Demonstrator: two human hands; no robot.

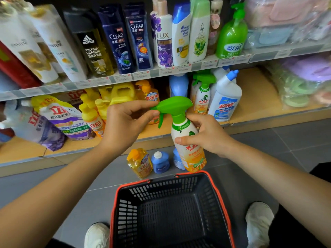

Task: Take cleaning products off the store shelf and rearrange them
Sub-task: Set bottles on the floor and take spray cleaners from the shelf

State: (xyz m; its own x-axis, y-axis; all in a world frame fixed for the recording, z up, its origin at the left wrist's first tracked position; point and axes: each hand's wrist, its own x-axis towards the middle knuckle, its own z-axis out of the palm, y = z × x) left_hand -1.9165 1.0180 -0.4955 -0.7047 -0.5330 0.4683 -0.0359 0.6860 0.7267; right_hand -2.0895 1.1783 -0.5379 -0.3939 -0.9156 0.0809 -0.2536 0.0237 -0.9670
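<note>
Removal step under way: right hand (pixel 206 135) grips the white-and-orange plastic spray bottle with green trigger head (pixel 186 140), held above the black mesh basket with red rim (pixel 114 199); left hand (pixel 125 122) fingers pinch the nozzle. Next move, probably: lower it beside the bottles on the floor.

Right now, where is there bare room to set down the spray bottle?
The lower shelf is bare between the white toilet-cleaner bottle and the plastic-bagged goods. The black basket holds nothing. Left of the blue bottle, detergent pouches and yellow bottles crowd it.
</note>
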